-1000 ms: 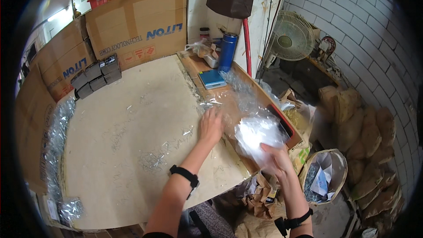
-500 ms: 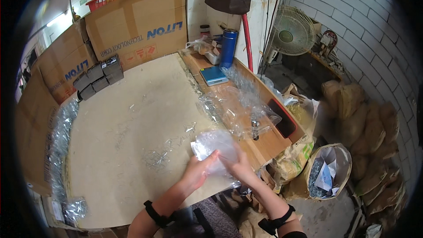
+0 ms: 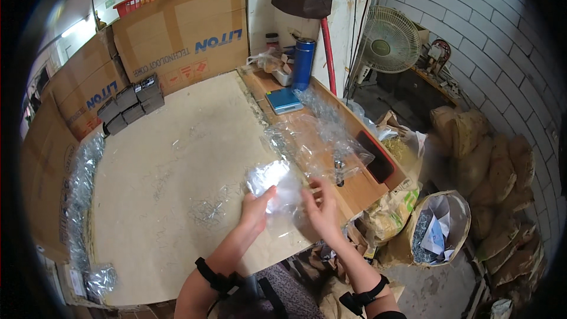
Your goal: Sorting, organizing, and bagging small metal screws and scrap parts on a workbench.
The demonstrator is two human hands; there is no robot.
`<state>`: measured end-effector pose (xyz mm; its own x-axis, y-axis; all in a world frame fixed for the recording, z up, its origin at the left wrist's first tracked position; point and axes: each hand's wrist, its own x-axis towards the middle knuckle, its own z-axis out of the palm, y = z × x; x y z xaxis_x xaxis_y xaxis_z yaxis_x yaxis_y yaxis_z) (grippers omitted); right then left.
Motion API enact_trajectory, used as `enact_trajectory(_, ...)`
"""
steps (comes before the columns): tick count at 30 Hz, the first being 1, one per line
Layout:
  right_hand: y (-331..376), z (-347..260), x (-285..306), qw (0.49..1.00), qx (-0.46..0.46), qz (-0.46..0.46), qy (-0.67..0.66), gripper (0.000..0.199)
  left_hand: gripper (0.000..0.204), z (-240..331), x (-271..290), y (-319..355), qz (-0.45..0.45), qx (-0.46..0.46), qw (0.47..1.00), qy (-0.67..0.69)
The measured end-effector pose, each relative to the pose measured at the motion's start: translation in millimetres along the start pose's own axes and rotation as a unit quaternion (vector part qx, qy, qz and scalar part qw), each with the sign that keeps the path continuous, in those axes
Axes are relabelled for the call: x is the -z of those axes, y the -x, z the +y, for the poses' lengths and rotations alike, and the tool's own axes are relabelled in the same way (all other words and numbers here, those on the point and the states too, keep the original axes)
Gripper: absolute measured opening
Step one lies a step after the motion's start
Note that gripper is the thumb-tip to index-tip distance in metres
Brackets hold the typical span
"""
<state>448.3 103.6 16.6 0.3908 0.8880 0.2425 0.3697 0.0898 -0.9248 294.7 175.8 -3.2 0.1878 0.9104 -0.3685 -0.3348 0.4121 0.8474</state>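
Observation:
My left hand is closed on the near left edge of a stack of clear plastic bags, thumb on top. The stack is held over the front right part of the cardboard-covered tabletop, and light glares off its upper side. Close to the stack's right edge is my right hand, its fingers bent but apart; whether a fingertip touches the plastic cannot be made out. To the left of the stack lies a loose scatter of thin metal pins.
Along the right runs a wooden shelf with loose clear bags, a small blue scale, a blue canister and a dark phone-like slab. Filled plastic bags line the left edge. An open sack stands lower right.
My right hand has come away from its grip on the stack and its fingers have spread. The stack and my left hand have shifted slightly left and away from me.

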Motion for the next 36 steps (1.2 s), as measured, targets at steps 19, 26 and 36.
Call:
enact_trajectory(19,-56,22,45,0.88,0.242,0.166,0.372,0.03,0.026,-32,-91,-80,-0.009,-0.104,0.95,-0.294)
enact_trajectory(26,-57,36,55,0.902,0.242,0.178,0.31,0.032,0.044,-3,-108,-60,0.062,-0.161,0.801,-0.573)
enact_trajectory(36,-56,7,77,0.885,0.295,0.277,0.229,0.035,0.064,-13,-92,-55,0.056,-0.427,0.724,-0.539)
